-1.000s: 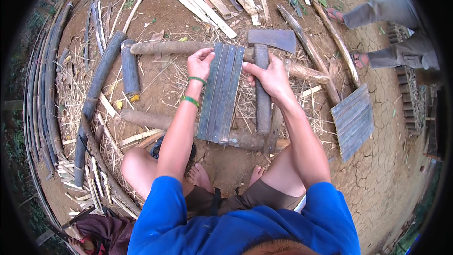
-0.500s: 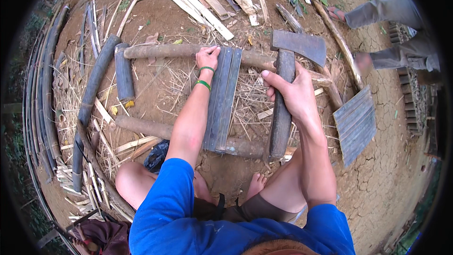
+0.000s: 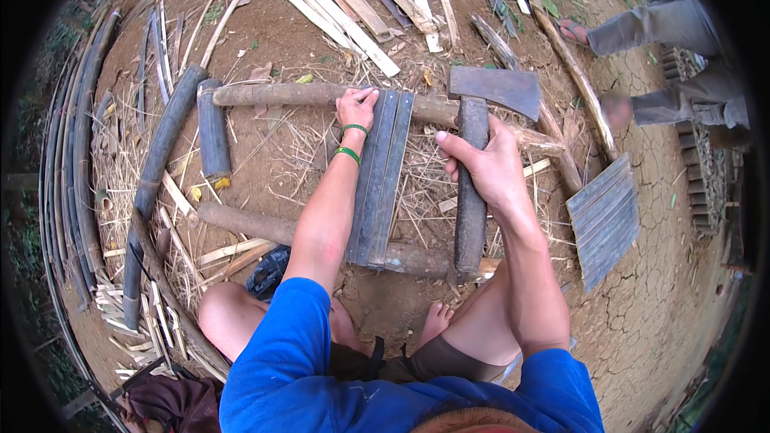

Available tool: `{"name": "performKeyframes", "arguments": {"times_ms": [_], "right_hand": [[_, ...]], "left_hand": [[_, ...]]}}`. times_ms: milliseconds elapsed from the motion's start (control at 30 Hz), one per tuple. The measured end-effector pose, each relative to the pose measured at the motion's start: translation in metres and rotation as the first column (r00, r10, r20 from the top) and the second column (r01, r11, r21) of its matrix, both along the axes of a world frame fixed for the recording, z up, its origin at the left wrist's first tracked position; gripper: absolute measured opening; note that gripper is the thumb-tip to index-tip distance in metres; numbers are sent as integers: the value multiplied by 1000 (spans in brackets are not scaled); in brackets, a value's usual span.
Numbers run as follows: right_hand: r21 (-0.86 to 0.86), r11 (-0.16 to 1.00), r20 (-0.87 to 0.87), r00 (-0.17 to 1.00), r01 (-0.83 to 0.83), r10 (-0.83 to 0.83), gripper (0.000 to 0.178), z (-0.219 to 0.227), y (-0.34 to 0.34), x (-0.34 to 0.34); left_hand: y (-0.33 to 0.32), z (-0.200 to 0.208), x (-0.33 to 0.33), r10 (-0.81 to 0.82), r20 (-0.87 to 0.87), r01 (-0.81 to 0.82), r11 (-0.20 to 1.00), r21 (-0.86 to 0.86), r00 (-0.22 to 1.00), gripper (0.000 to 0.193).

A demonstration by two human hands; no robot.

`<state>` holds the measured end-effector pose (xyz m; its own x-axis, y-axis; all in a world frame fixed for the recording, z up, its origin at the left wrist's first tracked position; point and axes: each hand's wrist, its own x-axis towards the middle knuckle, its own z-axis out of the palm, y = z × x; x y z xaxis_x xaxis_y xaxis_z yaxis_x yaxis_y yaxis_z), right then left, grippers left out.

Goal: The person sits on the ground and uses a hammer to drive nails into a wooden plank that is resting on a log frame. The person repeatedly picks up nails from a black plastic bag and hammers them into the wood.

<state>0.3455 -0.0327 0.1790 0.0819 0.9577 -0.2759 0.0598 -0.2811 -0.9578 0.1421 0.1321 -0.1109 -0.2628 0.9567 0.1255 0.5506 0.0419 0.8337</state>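
Dark split-bamboo slats (image 3: 382, 180) lie side by side across two round wooden poles, an upper pole (image 3: 281, 95) and a lower pole (image 3: 417, 260). My left hand (image 3: 356, 109) rests at the slats' upper left end, over the upper pole. Its fingers are pinched together; anything between them is too small to make out. Two green bands circle that wrist. Right of the slats, my right hand (image 3: 491, 162) grips the dark wooden handle of an axe (image 3: 472, 208). The axe's flat metal head points away from me, above the upper pole, its blade toward the right.
A finished-looking slat panel (image 3: 605, 220) lies at the right. Bamboo tubes (image 3: 164, 156) and a short tube (image 3: 213, 130) lie left. Split strips (image 3: 337, 12) spread at the far side. A person's legs (image 3: 662, 28) stand far right. A black plastic bag (image 3: 269, 271) sits by my left knee.
The axe in my right hand has shifted slightly left and toward me. My left hand keeps its place at the upper end of the slats, still pinched.
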Motion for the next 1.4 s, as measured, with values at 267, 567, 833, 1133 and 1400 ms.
{"name": "performKeyframes", "arguments": {"times_ms": [267,567,833,1133,1400], "right_hand": [[-22,1000,124,992,12,-10,28,-20,10,-9],[10,996,254,963,-91,85,39,-75,35,-32],[20,955,741,646,-296,184,45,-142,78,-51],[199,948,760,649,-248,11,38,-156,97,-69],[258,946,694,719,-198,-38,43,-143,99,-79]], "left_hand": [[-5,2,-1,-17,-118,30,993,116,993,18],[-17,16,10,26,-225,22,978,209,974,12],[-23,23,16,40,-248,21,971,238,968,12],[-23,27,17,36,-229,15,976,218,973,12],[-21,21,13,29,-213,14,980,198,977,13]]}}
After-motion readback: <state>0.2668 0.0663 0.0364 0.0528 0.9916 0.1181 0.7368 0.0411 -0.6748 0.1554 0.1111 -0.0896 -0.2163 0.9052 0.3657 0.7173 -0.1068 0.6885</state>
